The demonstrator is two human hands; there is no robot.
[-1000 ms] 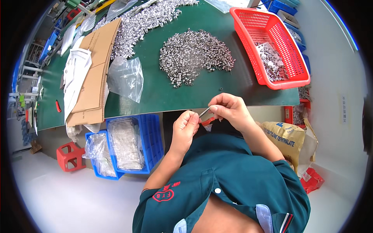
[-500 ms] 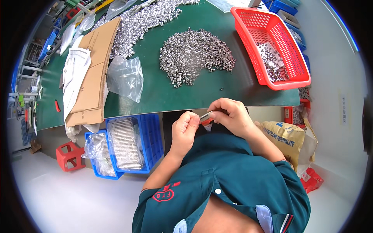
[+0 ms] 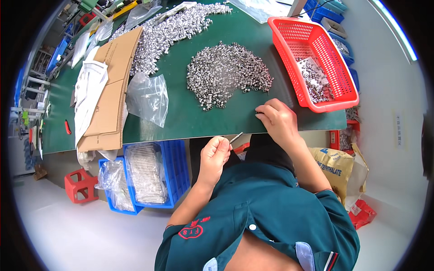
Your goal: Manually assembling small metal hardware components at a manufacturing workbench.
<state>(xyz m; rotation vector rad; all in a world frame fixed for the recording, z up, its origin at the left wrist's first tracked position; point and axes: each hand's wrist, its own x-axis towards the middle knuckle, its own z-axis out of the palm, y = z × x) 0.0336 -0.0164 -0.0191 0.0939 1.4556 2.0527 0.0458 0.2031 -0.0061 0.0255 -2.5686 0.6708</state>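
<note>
My left hand is closed round a thin metal rod, whose free end points up and right, just off the table's near edge. To the right, my right hand rests at the tabletop with thumb and fingers pinched together. Its fingertips cover the spot where a lone small ring lay; what is between them is too small to make out. Beyond the hands lies a rounded heap of small metal rings on the green table.
A red perforated basket with more small metal parts stands at the right. Leftward lie a clear plastic bag, cardboard and a larger pile of metal parts. Blue crates of bagged rods and a red stool stand below.
My right hand has left the rod and reached forward and right onto the tabletop, pinching where the lone ring lay. My left hand keeps the rod, now with more of it showing.
</note>
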